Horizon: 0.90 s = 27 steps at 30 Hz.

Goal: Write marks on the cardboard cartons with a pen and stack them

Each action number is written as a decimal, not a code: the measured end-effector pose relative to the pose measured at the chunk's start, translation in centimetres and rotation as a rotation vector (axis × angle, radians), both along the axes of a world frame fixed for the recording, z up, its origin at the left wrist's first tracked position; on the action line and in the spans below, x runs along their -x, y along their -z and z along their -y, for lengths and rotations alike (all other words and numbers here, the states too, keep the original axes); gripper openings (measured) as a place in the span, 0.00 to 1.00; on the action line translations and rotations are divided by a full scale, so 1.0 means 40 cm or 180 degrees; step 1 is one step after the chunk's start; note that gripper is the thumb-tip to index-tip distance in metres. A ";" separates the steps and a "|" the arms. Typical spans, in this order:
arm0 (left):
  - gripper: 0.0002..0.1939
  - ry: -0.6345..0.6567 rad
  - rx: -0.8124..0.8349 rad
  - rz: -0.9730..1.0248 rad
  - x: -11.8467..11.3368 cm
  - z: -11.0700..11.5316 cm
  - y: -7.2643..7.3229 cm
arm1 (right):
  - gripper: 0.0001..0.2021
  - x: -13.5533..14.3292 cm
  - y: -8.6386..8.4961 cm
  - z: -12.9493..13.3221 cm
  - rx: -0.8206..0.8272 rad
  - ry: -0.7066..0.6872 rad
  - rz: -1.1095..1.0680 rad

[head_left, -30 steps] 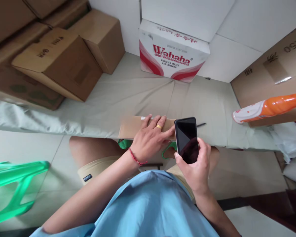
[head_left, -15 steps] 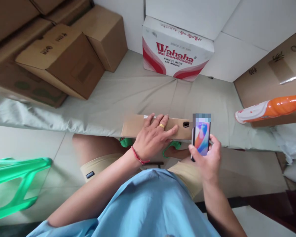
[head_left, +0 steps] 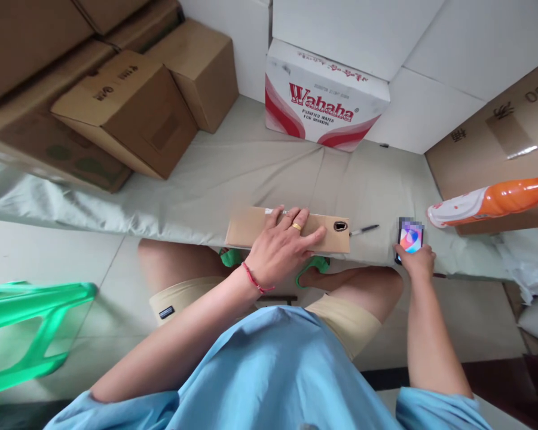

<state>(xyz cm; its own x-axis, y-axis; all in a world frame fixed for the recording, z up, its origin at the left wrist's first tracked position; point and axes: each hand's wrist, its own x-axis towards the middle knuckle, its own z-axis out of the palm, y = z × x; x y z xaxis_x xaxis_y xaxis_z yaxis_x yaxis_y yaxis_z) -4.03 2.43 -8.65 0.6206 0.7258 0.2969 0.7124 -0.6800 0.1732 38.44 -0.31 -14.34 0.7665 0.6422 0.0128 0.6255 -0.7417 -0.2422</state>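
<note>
A flat brown cardboard box [head_left: 246,230] with a dark-rimmed hole at its right end lies near the front edge of the cloth-covered surface. On top of it rests my left hand [head_left: 280,248], palm down, fingers spread, with a ring and a red bracelet. My right hand [head_left: 416,257] grips a phone [head_left: 410,239] with a lit, colourful screen, thumb on its left side and fingers on its right, low over the cloth. A pen [head_left: 364,229] lies on the cloth between the box and the phone.
Brown cartons [head_left: 130,113] stand at the back left and a Wahaba-style red-and-white carton [head_left: 325,101] at the back. An orange bottle [head_left: 497,197] leans at the right beside a large brown carton [head_left: 488,131]. A green stool [head_left: 40,310] stands on the floor at left.
My right hand has moved right with the phone, away from the box and lower to the cloth. The pen now shows. My left hand remains on the box.
</note>
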 end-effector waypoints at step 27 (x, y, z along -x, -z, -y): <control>0.38 -0.1310 0.3541 0.3606 0.079 0.041 0.069 | 0.55 0.222 -0.292 -0.122 -0.1026 -0.1634 -0.0674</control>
